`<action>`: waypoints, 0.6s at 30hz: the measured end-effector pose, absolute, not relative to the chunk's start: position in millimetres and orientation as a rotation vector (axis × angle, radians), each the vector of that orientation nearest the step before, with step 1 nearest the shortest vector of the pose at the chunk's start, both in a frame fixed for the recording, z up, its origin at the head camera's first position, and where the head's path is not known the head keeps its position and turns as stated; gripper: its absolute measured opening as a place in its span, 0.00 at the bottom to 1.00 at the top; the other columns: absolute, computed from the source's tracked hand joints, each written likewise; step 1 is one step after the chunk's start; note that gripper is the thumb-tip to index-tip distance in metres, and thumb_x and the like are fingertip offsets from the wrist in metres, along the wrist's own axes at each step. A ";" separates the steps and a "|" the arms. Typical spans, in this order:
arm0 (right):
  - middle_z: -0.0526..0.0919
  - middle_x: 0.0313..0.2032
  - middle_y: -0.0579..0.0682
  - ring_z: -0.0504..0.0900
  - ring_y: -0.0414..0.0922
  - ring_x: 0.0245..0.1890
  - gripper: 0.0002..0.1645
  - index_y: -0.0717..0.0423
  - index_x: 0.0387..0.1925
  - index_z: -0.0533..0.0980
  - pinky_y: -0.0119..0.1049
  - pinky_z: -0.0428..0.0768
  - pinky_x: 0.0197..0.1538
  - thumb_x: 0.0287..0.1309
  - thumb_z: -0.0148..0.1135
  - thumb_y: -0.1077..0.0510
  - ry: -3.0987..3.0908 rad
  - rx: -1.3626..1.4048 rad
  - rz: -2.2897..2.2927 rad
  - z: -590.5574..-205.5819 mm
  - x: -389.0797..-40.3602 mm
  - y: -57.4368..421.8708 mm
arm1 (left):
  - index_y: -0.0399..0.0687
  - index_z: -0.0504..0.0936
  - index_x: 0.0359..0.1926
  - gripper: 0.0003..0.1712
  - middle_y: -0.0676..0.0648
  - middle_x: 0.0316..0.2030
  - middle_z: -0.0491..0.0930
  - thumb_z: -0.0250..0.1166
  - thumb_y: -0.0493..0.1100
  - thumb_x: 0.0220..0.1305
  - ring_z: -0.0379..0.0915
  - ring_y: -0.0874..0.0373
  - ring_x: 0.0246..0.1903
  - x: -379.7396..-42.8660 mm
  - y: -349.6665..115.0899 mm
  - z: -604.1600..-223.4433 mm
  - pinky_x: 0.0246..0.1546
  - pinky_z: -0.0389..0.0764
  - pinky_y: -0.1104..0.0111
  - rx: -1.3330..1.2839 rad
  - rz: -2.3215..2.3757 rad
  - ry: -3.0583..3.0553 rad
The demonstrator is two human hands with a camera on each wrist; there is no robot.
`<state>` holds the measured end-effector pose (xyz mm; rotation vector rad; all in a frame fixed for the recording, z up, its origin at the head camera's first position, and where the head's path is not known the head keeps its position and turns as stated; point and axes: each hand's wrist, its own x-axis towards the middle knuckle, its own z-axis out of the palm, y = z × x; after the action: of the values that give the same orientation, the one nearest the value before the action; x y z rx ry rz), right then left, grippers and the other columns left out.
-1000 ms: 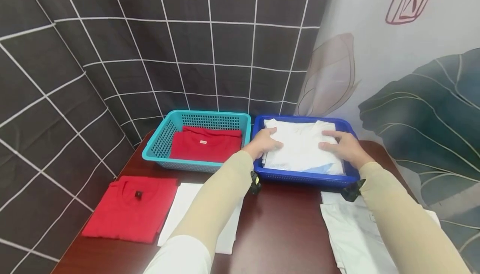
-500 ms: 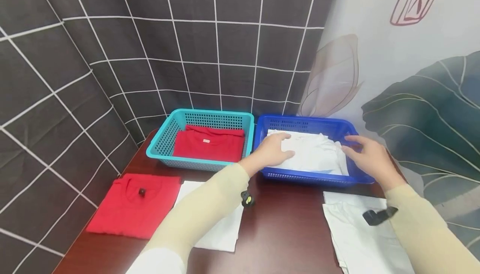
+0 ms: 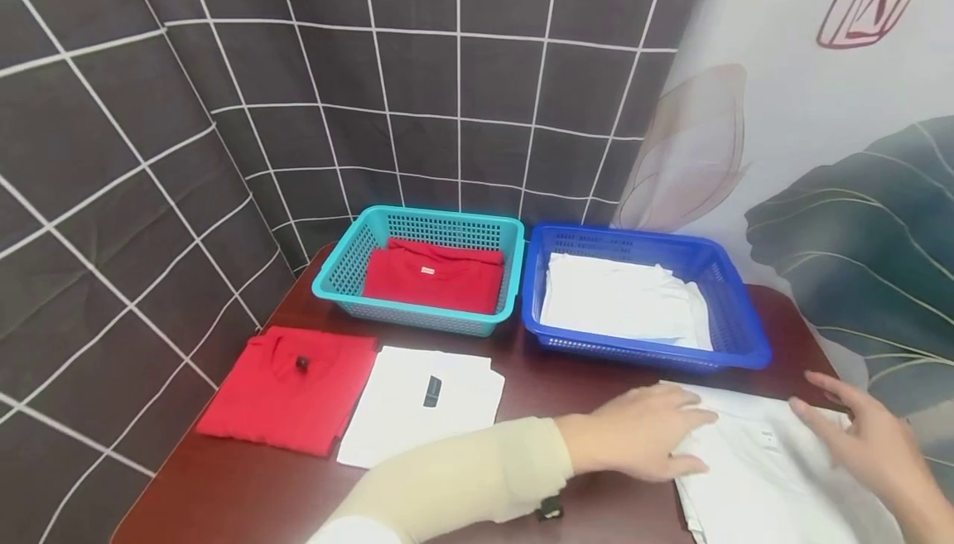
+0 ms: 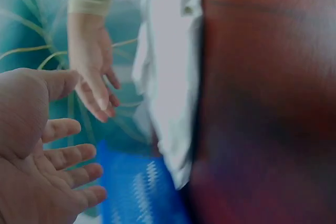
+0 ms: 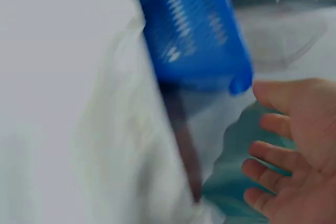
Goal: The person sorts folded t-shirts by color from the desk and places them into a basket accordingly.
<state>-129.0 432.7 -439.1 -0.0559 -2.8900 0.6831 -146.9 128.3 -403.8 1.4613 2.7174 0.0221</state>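
Note:
A folded white garment (image 3: 768,461) lies on the table at the right front. Over its left edge hovers my left hand (image 3: 644,432), fingers spread and holding nothing. On the other side of the garment is my right hand (image 3: 868,436), fingers apart and likewise holding nothing. In the left wrist view the garment (image 4: 170,72) stands out beyond the left palm, and both hands look apart from it. The blue basket (image 3: 648,351) behind holds folded white clothing (image 3: 619,296). In the right wrist view the basket (image 5: 194,30) shows past the garment's edge.
Left of the blue basket stands a turquoise basket (image 3: 417,314) with a folded red garment (image 3: 436,279) inside. In front of it lie a red shirt (image 3: 298,391) and a folded white garment with a dark label (image 3: 425,403). A dark gridded curtain (image 3: 447,72) hangs behind the table.
Both hands have left the white clothing in the blue basket and moved right and toward me, to the white garment at the right front. The head view has shifted slightly.

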 end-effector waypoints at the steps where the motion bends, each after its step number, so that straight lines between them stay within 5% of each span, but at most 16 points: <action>1: 0.67 0.57 0.77 0.79 0.60 0.40 0.40 0.66 0.65 0.63 0.64 0.69 0.39 0.62 0.61 0.44 -2.903 -0.022 0.667 -447.7 -125.1 438.3 | 0.70 0.56 0.73 0.39 0.61 0.70 0.56 0.47 0.73 0.64 0.46 0.67 0.69 -143.4 136.3 -409.6 0.67 0.53 0.73 1.445 -0.049 2.704; 2: 0.64 0.58 0.79 0.73 0.73 0.46 0.40 0.69 0.65 0.63 0.68 0.66 0.44 0.62 0.61 0.46 -2.917 0.032 0.653 -456.1 -121.8 443.1 | 0.73 0.53 0.73 0.40 0.62 0.71 0.53 0.44 0.75 0.63 0.42 0.67 0.70 -139.9 144.2 -415.3 0.68 0.52 0.70 1.424 -0.119 2.695; 4: 0.59 0.61 0.80 0.60 0.78 0.57 0.40 0.71 0.63 0.63 0.76 0.52 0.55 0.61 0.63 0.47 -2.932 0.123 0.622 -472.4 -116.8 450.9 | 0.77 0.48 0.73 0.43 0.64 0.72 0.47 0.40 0.79 0.60 0.37 0.66 0.71 -133.8 158.7 -426.5 0.69 0.51 0.66 1.381 -0.212 2.685; 5: 0.54 0.63 0.80 0.48 0.80 0.62 0.41 0.71 0.63 0.62 0.78 0.41 0.55 0.61 0.62 0.46 -2.957 0.154 0.609 -479.3 -114.7 453.2 | 0.80 0.45 0.73 0.44 0.64 0.73 0.43 0.39 0.81 0.58 0.34 0.65 0.72 -130.8 165.3 -432.0 0.69 0.51 0.64 1.356 -0.244 2.679; 8: 0.42 0.66 0.80 0.29 0.79 0.64 0.47 0.71 0.66 0.57 0.82 0.30 0.50 0.62 0.58 0.40 -3.082 0.177 0.529 -493.7 -114.1 457.1 | 0.89 0.37 0.70 0.45 0.66 0.73 0.34 0.37 0.84 0.53 0.27 0.62 0.72 -122.3 182.2 -446.8 0.69 0.49 0.57 1.273 -0.326 2.649; 12: 0.33 0.67 0.77 0.19 0.77 0.61 0.56 0.67 0.70 0.50 0.86 0.31 0.40 0.59 0.54 0.30 -3.239 0.085 0.412 -503.6 -112.3 455.7 | 0.98 0.27 0.63 0.41 0.70 0.71 0.22 0.35 0.85 0.51 0.17 0.62 0.71 -114.9 196.3 -461.1 0.70 0.43 0.53 1.170 -0.404 2.569; 18: 0.30 0.67 0.76 0.16 0.75 0.61 0.61 0.65 0.71 0.45 0.84 0.27 0.43 0.55 0.53 0.26 -3.265 0.030 0.382 -512.5 -110.7 448.5 | 1.03 0.28 0.60 0.37 0.75 0.69 0.18 0.34 0.85 0.51 0.14 0.66 0.70 -117.4 194.5 -472.3 0.70 0.37 0.53 1.105 -0.387 2.546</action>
<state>-110.7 448.5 -512.5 0.0298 -3.2648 0.3819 -117.4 194.5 -472.3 1.1051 2.5461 -0.3868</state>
